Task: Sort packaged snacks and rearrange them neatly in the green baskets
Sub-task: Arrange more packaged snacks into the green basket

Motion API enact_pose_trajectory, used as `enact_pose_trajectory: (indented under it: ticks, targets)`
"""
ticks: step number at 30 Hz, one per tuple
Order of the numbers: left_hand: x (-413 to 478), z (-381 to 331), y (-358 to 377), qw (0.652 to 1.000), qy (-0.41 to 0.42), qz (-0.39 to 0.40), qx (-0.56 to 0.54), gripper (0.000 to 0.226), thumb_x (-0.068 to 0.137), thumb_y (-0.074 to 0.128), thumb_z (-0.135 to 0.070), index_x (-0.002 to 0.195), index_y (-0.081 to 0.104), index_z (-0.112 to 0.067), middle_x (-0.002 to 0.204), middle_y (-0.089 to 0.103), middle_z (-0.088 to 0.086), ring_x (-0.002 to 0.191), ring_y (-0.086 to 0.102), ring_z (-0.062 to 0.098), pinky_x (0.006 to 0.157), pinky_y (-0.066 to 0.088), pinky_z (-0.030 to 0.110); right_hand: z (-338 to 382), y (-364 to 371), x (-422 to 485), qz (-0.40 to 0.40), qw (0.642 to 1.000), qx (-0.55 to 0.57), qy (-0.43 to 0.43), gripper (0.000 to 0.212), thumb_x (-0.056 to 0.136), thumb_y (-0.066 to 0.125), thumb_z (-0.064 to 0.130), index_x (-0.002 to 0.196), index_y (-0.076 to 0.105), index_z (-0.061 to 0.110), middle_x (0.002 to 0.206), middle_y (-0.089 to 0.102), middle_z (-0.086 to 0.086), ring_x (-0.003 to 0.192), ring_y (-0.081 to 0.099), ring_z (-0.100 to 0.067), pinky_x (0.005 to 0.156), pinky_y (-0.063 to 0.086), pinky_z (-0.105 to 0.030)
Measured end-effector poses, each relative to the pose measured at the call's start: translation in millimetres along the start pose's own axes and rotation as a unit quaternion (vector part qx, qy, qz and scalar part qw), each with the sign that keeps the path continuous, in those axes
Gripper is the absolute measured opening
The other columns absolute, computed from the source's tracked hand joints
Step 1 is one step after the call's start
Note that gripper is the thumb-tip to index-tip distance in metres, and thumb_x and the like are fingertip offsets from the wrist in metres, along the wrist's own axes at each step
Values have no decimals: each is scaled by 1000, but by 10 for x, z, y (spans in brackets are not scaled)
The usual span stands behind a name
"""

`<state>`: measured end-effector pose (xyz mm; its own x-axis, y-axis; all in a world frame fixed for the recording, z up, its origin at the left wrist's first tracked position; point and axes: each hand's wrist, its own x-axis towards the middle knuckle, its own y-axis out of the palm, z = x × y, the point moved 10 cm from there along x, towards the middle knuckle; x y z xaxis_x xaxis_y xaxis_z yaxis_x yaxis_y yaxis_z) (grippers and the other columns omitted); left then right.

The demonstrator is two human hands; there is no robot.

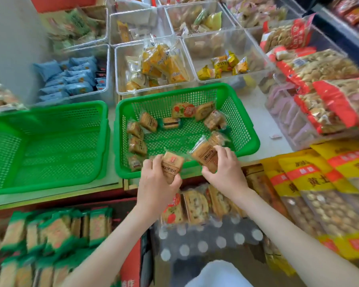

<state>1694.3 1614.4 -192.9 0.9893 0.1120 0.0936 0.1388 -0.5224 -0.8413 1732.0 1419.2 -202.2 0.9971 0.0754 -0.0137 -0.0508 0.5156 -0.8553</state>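
Note:
Two green mesh baskets stand side by side on the counter. The left basket (50,146) holds nothing. The right basket (245,123) holds several small brown snack packets (148,121) scattered over its floor. At that basket's near rim, my left hand (155,183) grips a brown packet (172,164). My right hand (226,170) grips another brown packet (203,153), tilted over the near right corner.
Clear plastic bins (153,65) of yellow and blue snacks sit behind the baskets. Large red and yellow bags (319,183) are stacked on the right. Green-wrapped packets (56,230) and more snack packs (193,206) lie on the shelf below the counter edge.

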Motion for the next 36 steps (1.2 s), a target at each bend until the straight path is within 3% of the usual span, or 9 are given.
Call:
enact_pose_trajectory:
  ticks: [4, 8, 15, 19, 24, 26, 31, 36]
  targets:
    - [-709, 208, -77, 996, -84, 2, -20, 54, 78, 73, -29, 120, 55, -2, 101, 42, 5, 96, 51, 30, 86, 41, 33, 62, 133, -633, 40, 999, -1, -6, 65, 84, 65, 34, 136, 41, 3, 127, 49, -13, 118, 44, -30, 102, 34, -39]
    - [-1415, 503, -227, 987, -157, 14, -20, 52, 81, 69, -33, 122, 53, -6, 103, 37, 1, 98, 49, 24, 78, 32, 22, 267, 346, -1168, 83, 996, 21, -20, 61, 85, 64, 35, 134, 41, 7, 124, 48, -11, 115, 44, -28, 100, 35, -37]
    - [-2151, 1194, -740, 973, -229, -22, -7, 57, 82, 67, -37, 130, 49, -10, 110, 40, 3, 101, 50, 24, 88, 46, 36, 1100, 844, -1604, 146, 984, 39, -89, 60, 86, 61, 37, 135, 40, 10, 124, 47, -6, 117, 42, -24, 102, 36, -38]
    - [-2380, 1697, -1106, 965, -256, -60, -16, 58, 86, 67, -37, 133, 45, -10, 110, 38, 1, 99, 48, 18, 80, 43, 28, 1742, 1199, -1716, 172, 974, 35, -141, 60, 87, 60, 37, 136, 39, 11, 126, 47, -5, 119, 41, -22, 104, 35, -36]
    - [-2652, 2752, -1621, 937, -339, -87, -8, 63, 87, 65, -37, 138, 42, -8, 128, 42, 10, 117, 44, 24, 88, 39, 28, 2681, 1899, -1807, 222, 958, 30, -180, 64, 87, 61, 38, 140, 36, 11, 128, 47, -7, 121, 42, -25, 105, 35, -39]
    - [-2710, 3274, -1885, 925, -366, -103, -6, 63, 86, 67, -36, 136, 44, -5, 126, 44, 12, 117, 44, 27, 94, 41, 34, 3137, 2278, -1829, 249, 948, 23, -195, 67, 89, 59, 39, 143, 32, 11, 132, 45, -8, 125, 40, -25, 108, 32, -39]
    - [-2654, 4655, -2456, 902, -417, -111, 11, 64, 85, 69, -35, 134, 45, -2, 124, 45, 15, 116, 44, 30, 92, 40, 36, 4385, 3331, -1756, 292, 935, 23, -200, 71, 90, 57, 38, 147, 27, 10, 141, 42, -9, 132, 36, -26, 112, 29, -40]
    - [-2526, 5823, -2622, 892, -444, -76, 27, 60, 83, 72, -36, 125, 50, 1, 116, 45, 15, 108, 45, 30, 88, 41, 35, 5244, 4464, -1666, 348, 931, 83, -68, 53, 85, 62, 33, 127, 41, 10, 119, 51, -8, 114, 49, -27, 94, 44, -37]
